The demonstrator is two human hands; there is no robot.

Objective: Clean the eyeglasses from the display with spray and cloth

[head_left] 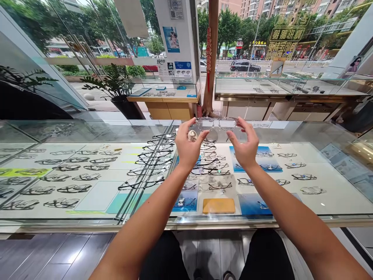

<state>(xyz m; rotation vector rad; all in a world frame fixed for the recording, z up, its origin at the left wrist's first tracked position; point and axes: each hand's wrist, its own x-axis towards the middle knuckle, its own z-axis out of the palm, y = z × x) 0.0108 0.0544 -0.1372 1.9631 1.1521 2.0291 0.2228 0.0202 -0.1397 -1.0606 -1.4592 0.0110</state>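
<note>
A pair of thin-rimmed eyeglasses (pixel 216 123) is held up level above the far part of the glass counter. My left hand (pixel 189 144) pinches its left side between thumb and fingers. At the other side, my right hand (pixel 245 143) is closed on the frame in the same way. Just behind my left thumb is a small whitish object (pixel 192 135), partly covered by the hand. Below, on the counter, lies a column of dark-framed glasses (pixel 154 161), and more pairs show between my forearms.
The glass display counter (pixel 215 224) spans the view, with rows of glasses (pixel 67 167) at left and more at right. A yellow case (pixel 218 206) lies near its front edge. Beyond stand a potted plant (pixel 116 83), a wooden post (pixel 210 58) and other showcases (pixel 166 99).
</note>
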